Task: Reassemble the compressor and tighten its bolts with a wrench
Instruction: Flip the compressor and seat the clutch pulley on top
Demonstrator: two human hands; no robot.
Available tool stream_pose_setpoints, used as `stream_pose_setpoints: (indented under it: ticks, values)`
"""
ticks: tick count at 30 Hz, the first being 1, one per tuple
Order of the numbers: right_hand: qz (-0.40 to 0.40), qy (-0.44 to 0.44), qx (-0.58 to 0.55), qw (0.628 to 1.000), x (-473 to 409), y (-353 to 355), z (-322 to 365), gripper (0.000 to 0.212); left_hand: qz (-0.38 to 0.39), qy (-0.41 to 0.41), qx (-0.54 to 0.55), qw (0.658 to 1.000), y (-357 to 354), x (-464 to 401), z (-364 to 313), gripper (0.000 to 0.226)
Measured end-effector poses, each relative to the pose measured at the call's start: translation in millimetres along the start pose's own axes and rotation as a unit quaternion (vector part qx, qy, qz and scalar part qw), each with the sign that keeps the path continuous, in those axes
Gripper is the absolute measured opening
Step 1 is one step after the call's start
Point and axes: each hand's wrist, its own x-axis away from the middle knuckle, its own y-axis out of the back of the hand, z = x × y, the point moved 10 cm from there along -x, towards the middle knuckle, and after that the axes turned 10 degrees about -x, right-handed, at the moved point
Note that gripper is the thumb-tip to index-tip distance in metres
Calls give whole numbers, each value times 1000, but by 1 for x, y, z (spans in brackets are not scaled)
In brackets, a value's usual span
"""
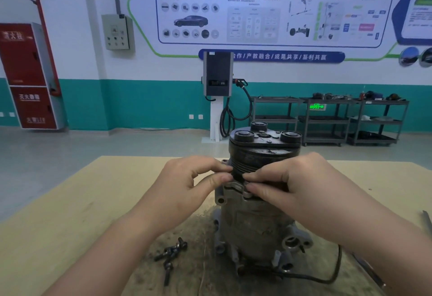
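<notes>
Head view of a workbench. The compressor [257, 202] stands upright near the middle of the tan table [70, 214], its grey cast body below and its dark pulley end [264, 146] uppermost. The left hand [187, 188] and the right hand [287, 183] meet at the front of the unit, at the seam between the dark upper section and the grey flange [236, 188]; the fingers of both are curled, with thumb and forefinger tips close together at the flange edge, each appearing to pinch something small there, though what lies between the fingertips cannot be made out. A loose cluster of dark bolts [170, 256] lies on the table just left of the compressor's base, apart from both hands. A black cable [327, 274] loops from the base toward the right. A thin dark tool [426, 221] lies at the table's right edge; its type cannot be told. Behind the table stand a charging post [217, 80], dark shelving carts [327, 118] and a red cabinet [28, 76] against the wall.
</notes>
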Motion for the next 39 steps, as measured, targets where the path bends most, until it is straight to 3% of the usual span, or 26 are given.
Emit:
stream_pose_setpoints:
  ticks: [5,8,9,11,13,15,24,28,33,39]
  values:
    - [57,-6,15,998,3,-3,-7,29,34,26,37,998,-3,-1,3,15]
    - [80,-12,68,994,10,-5,-3,40,4,153,70,986,5,1,39,16]
    - [80,-9,85,993,12,-7,-1,44,39,207,20,977,2,5,56,16]
    - [76,-7,95,993,15,-9,1,51,228,273,-126,926,-22,27,87,18]
    - [76,-24,81,994,17,-11,-1,55,408,260,-227,845,-49,58,102,22]
    - [77,-32,66,994,18,-10,-2,57,469,239,-242,815,-64,73,106,29]
    - [84,-30,3,996,19,4,1,40,470,208,-225,828,-86,77,114,20]
    - [24,-38,-24,999,16,27,-3,33,468,202,-239,827,-89,77,114,25]
    - [-65,-50,-88,993,12,49,-12,30,454,189,-220,843,-92,73,113,11]
    - [-66,-72,-76,992,11,44,-17,31,451,209,-199,844,-85,74,116,16]
